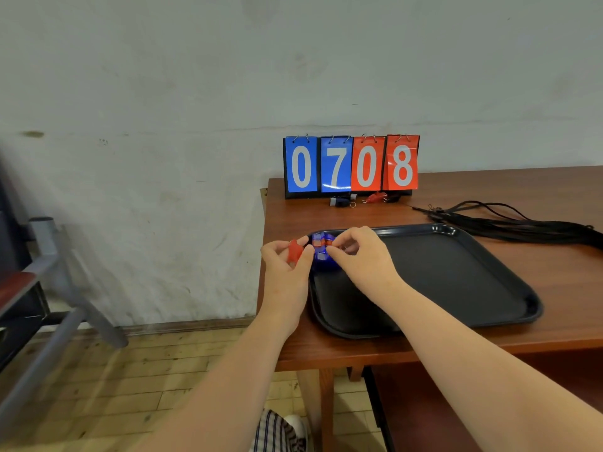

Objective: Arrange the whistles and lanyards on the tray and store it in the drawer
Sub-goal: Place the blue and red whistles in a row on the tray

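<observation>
Left hand [287, 256] is seen pinching a red whistle [294, 250]; right hand [355, 252] is pinching blue whistles [321, 247] over the tray [456, 275] corner, apparently for orderly placement. Lanyards [509, 223] lie beside.

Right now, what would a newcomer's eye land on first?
A flip scoreboard showing 0708 in blue and red stands at the back of the table by the wall. In front, the left hand pinches a red whistle and the right hand pinches a whistle cluster at the left end of the dark tray.

One tray [456, 275], one scoreboard [350, 166] (four cards)
</observation>
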`<state>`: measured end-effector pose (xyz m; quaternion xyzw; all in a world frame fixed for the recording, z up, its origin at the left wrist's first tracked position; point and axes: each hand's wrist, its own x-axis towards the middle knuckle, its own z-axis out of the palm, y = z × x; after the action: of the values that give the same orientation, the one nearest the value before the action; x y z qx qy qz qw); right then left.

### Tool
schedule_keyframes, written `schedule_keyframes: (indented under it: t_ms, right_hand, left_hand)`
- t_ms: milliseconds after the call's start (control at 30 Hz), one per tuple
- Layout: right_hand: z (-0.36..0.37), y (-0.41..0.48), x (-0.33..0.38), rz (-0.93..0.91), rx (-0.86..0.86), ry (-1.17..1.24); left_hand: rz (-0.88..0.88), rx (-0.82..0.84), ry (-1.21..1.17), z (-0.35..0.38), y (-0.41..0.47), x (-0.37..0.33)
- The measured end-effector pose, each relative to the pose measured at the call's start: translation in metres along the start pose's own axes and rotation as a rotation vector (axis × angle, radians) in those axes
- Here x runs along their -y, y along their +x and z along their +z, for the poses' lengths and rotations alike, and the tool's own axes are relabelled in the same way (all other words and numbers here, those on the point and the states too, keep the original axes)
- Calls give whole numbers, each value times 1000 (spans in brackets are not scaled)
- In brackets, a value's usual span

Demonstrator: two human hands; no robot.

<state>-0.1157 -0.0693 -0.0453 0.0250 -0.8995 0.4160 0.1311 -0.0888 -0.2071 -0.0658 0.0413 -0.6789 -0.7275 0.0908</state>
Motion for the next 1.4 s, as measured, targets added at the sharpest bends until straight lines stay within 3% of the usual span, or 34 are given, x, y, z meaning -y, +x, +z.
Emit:
schedule_keyframes:
  t_ms: [267, 433, 633, 900, 1400]
  right_hand:
    - [8, -8, 38, 11, 211, 217]
    - [8, -10, 38, 89, 210, 204]
    - [0, -10, 29, 194, 220, 388]
    - [-20, 0, 12, 336, 70, 567]
    - [-21, 5, 15, 225, 132, 416]
  left_hand:
    - [43, 21, 35, -1, -4, -3]
    - [74, 76, 29, -1, -4, 0]
    - [95, 119, 71, -1, -3, 2]
    - [107, 77, 141, 3, 0, 4]
    - [15, -21, -3, -2, 1, 2]
